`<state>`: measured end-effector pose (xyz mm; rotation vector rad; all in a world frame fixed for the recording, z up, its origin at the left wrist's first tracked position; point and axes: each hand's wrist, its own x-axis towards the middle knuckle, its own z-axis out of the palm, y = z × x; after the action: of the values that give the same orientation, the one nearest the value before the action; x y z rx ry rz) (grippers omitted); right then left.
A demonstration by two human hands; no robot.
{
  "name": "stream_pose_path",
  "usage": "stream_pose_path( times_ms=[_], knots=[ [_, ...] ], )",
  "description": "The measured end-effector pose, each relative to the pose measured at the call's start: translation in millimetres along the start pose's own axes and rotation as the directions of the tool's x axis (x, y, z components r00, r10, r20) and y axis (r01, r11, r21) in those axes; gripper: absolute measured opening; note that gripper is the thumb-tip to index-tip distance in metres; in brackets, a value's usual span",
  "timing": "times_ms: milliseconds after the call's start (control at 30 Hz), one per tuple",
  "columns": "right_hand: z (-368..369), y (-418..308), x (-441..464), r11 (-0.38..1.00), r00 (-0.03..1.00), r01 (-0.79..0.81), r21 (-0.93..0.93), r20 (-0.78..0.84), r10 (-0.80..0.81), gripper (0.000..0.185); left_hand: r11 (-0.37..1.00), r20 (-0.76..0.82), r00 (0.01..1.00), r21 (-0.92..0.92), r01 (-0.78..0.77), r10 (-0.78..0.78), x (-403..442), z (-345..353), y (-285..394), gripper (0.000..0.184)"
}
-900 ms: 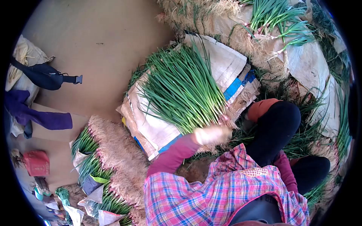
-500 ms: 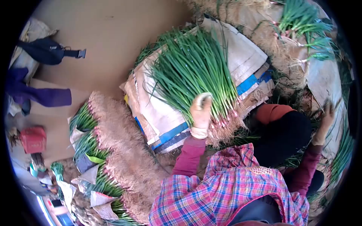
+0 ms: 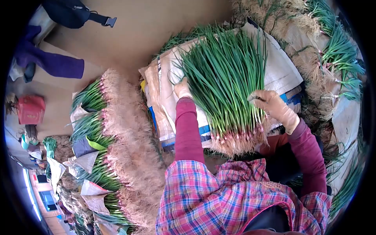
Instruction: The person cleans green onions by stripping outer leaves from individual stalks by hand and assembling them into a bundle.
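Observation:
A broad bundle of spring onions [image 3: 229,82] lies fanned out on a stack of folded white sacks [image 3: 284,74], its green leaves pointing away from me. The pinkish bulbs and pale roots [image 3: 239,144] face my body. At the bundle's left edge, my left hand [image 3: 183,88] is against the leaves and the sack; its fingertips are partly hidden. My right hand [image 3: 274,106], in a pale glove, is beside the stalks on the right. Its fingers are curved, with a gap to the thumb and nothing visible between them.
A long row of spring onion bundles [image 3: 92,129] with shaggy roots runs along the left. More bundles [image 3: 337,51] lie on sacking at the right. A red container [image 3: 31,109], a purple garment [image 3: 58,64] and a black waist bag [image 3: 66,13] are at the far left.
My left hand has moved from the lower stalks up to the leaves' left edge. My right hand has come in from the far right to beside the bundle. The view has shifted.

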<state>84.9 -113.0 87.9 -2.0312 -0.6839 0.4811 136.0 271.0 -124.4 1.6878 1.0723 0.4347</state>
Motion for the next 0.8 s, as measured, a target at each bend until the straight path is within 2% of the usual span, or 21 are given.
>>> stream_pose_path(
  times_ms=[67,100,133,167,200,233,267,333,400,433,467,533,567,600,633,667,700,733,767,800],
  knots=[
    [-5.7,12.0,8.1,0.997,0.997,-0.077,0.024,0.004,0.077,0.015,0.992,0.077,0.993,0.087,-0.091,0.084,19.9,12.1,-12.5,0.037],
    [-9.6,15.1,11.8,0.998,0.998,-0.065,-0.024,0.005,0.065,0.016,0.890,0.202,0.977,-0.428,0.154,-0.072,84.0,31.4,-80.5,0.030],
    [-17.0,18.5,17.5,0.995,0.999,-0.051,-0.083,0.003,0.051,0.018,0.952,0.158,0.945,-0.158,-0.263,0.287,69.2,25.5,-87.2,0.031],
    [-25.7,20.3,27.5,0.989,0.994,-0.108,-0.104,-0.011,0.108,0.018,0.968,0.213,0.974,-0.249,-0.018,0.073,71.2,25.0,-80.7,0.031],
    [-31.9,27.3,40.5,0.986,0.993,-0.118,-0.116,-0.031,0.116,0.018,0.976,0.193,0.977,-0.180,0.126,-0.091,82.5,30.0,-82.1,0.027],
    [-36.0,38.9,56.8,0.991,0.987,-0.128,-0.035,-0.106,0.124,0.018,0.999,0.163,0.986,-0.025,-0.031,0.035,40.0,16.2,-48.1,0.035],
    [-38.2,53.3,75.3,0.990,0.975,-0.129,0.052,-0.175,0.136,0.017,0.874,0.332,0.932,-0.399,0.278,-0.145,34.0,6.4,-33.2,0.013],
    [-39.0,91.6,122.5,0.958,0.937,-0.038,0.286,-0.322,0.133,0.018,0.804,0.338,0.923,-0.489,0.338,-0.183,0.3,-6.7,-1.6,0.011],
    [-46.7,106.5,169.8,0.996,0.775,-0.006,0.087,-0.629,0.060,0.016,0.657,0.433,0.887,-0.624,0.424,-0.161,-6.3,-12.0,-6.5,0.011],
    [-53.3,92.7,164.8,0.993,0.784,-0.079,0.092,-0.610,0.118,0.017,0.675,0.430,0.891,-0.616,0.406,-0.144,-6.9,-5.9,-12.6,0.012],
    [-54.0,97.2,177.9,0.992,0.775,-0.070,0.104,-0.620,0.120,0.017,0.640,0.466,0.878,-0.642,0.423,-0.113,-2.3,-14.7,-16.1,0.010],
    [-54.8,126.3,206.6,0.985,0.736,-0.113,0.133,-0.654,0.173,0.018,0.728,0.357,0.932,-0.656,0.199,0.067,-17.3,-9.4,-15.8,0.011],
    [-46.1,136.1,215.8,0.993,0.748,-0.109,-0.031,-0.661,0.062,0.018,0.693,0.317,0.948,-0.676,0.250,-0.032,-26.2,-14.8,2.9,0.011],
    [-46.2,122.3,213.6,0.971,0.762,-0.176,-0.160,-0.647,0.031,0.018,0.643,0.283,0.948,-0.702,0.307,-0.143,-37.7,-17.3,16.2,0.011],
    [-45.1,118.6,211.2,0.937,0.758,-0.234,-0.261,-0.652,0.007,0.020,0.628,0.287,0.950,-0.720,0.297,-0.120,-38.9,-13.3,12.6,0.010],
    [-39.1,115.2,215.8,0.897,0.751,-0.286,-0.336,-0.661,-0.009,0.022,0.740,0.206,0.967,-0.625,0.247,-0.148,-33.6,-18.5,11.3,0.011],
    [-38.3,106.6,214.2,0.867,0.746,-0.364,-0.341,-0.664,0.053,0.026,0.773,0.188,0.980,-0.611,0.170,-0.068,-40.2,-19.5,18.4,0.010],
    [-35.1,106.0,213.2,0.862,0.746,-0.366,-0.349,-0.664,0.048,0.026,0.793,0.172,0.985,-0.602,0.098,0.009,-58.4,-22.9,25.0,0.010],
    [-28.4,107.5,222.8,0.825,0.742,-0.435,-0.362,-0.662,0.101,0.027,0.876,0.038,0.989,-0.470,-0.109,0.144,-74.4,-39.3,51.4,0.011],
    [-29.1,114.1,227.4,0.771,0.740,-0.503,-0.392,-0.655,0.150,0.029,0.903,-0.072,0.957,-0.318,-0.289,0.281,-101.2,-49.7,69.6,0.011]
  ],
)
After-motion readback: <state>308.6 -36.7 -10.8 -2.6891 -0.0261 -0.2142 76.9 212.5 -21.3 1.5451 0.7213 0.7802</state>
